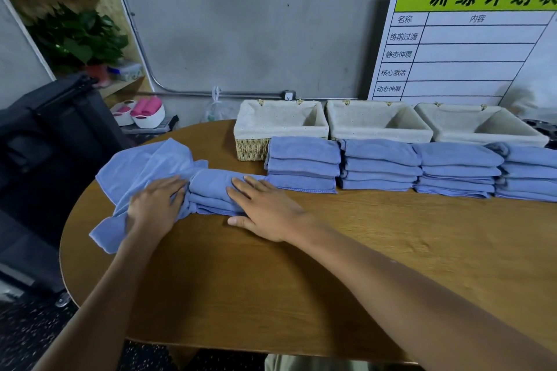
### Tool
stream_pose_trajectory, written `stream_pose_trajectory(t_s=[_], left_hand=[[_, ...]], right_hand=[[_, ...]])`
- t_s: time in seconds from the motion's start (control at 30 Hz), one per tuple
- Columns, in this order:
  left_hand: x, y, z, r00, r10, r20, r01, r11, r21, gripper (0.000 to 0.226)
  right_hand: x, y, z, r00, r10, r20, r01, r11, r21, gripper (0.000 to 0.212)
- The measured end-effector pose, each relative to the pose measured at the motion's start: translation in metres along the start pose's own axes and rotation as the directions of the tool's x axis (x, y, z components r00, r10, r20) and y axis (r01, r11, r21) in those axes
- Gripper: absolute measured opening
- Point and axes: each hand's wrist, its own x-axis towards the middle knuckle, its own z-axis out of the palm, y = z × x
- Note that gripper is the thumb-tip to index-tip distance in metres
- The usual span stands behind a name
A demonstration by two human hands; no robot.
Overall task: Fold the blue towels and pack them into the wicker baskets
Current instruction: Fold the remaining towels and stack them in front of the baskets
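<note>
A small stack of folded blue towels (211,190) lies at the table's left, on top of a loose, crumpled blue towel (141,166) that spreads to the left. My right hand (265,211) rests flat on the stack's right end with straight fingers. On the loose towel beside the stack lies my left hand (153,205), its fingertips at the stack's left edge. Several stacks of folded blue towels (379,164) stand in a row to the right. Behind them are three lined wicker baskets (280,129), (379,129), (482,132), all empty.
The brown oval table (301,280) ends close at the left and front. A black case (54,141) stands left of it. A white schedule board (470,39) leans on the wall behind the baskets. Shelves with a plant (78,36) are at the far left.
</note>
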Motion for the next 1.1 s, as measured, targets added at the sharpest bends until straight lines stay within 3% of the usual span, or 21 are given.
stream_pose_trajectory(t_s=[0.3, 0.57, 0.73, 1.1], left_hand=[[0.0, -0.001, -0.001, 1.0, -0.028, 0.006, 0.028, 0.999, 0.017, 0.024], [0.004, -0.006, 0.005, 0.994, -0.103, 0.046, 0.102, 0.994, 0.035, 0.027], [0.001, -0.003, 0.003, 0.976, -0.215, 0.026, 0.213, 0.976, 0.052, 0.031], [-0.009, 0.018, -0.012, 0.961, -0.277, -0.015, 0.277, 0.959, 0.062, 0.028]], right_hand=[[0.027, 0.012, -0.009, 1.0, 0.024, 0.006, -0.023, 0.98, -0.197, 0.068], [0.048, 0.003, -0.007, 0.989, 0.14, 0.036, -0.117, 0.922, -0.369, 0.087], [0.053, 0.006, -0.006, 0.982, 0.182, 0.041, -0.155, 0.917, -0.368, 0.085], [0.054, 0.012, -0.007, 0.976, 0.205, 0.072, -0.169, 0.925, -0.34, 0.081]])
